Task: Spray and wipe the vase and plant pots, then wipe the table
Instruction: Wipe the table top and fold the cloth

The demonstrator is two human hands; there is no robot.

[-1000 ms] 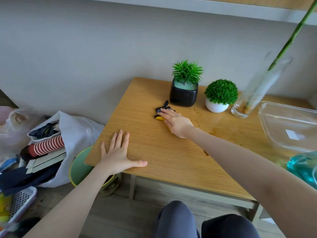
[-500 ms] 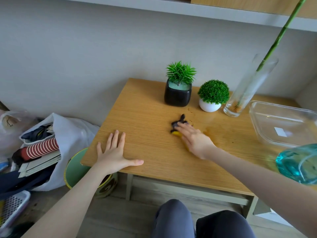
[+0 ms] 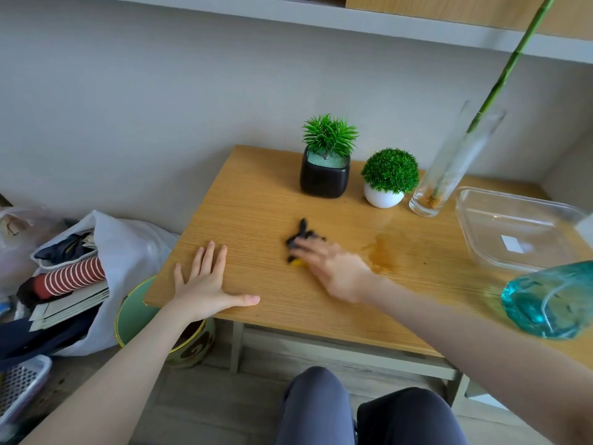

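My right hand (image 3: 333, 268), blurred by motion, presses a dark cloth with a yellow part (image 3: 301, 242) flat on the wooden table (image 3: 256, 203), near its middle. My left hand (image 3: 205, 284) lies flat and spread on the table's front left corner, holding nothing. At the back stand a black square pot with a spiky plant (image 3: 324, 175), a white round pot with a ball plant (image 3: 384, 196) and a tall glass vase with a green stem (image 3: 449, 168). A wet patch (image 3: 382, 255) shines just right of my right hand.
A clear plastic tub (image 3: 513, 229) sits at the table's right. A blue spray bottle (image 3: 552, 300) stands at the front right, close to my right forearm. Left of the table on the floor are a green bin (image 3: 131, 316), a white bag of clutter (image 3: 106, 248) and a basket (image 3: 22, 383).
My right hand has dragged the cloth from beside the black pot toward the table's middle and front. The left hand has stayed planted on the corner.
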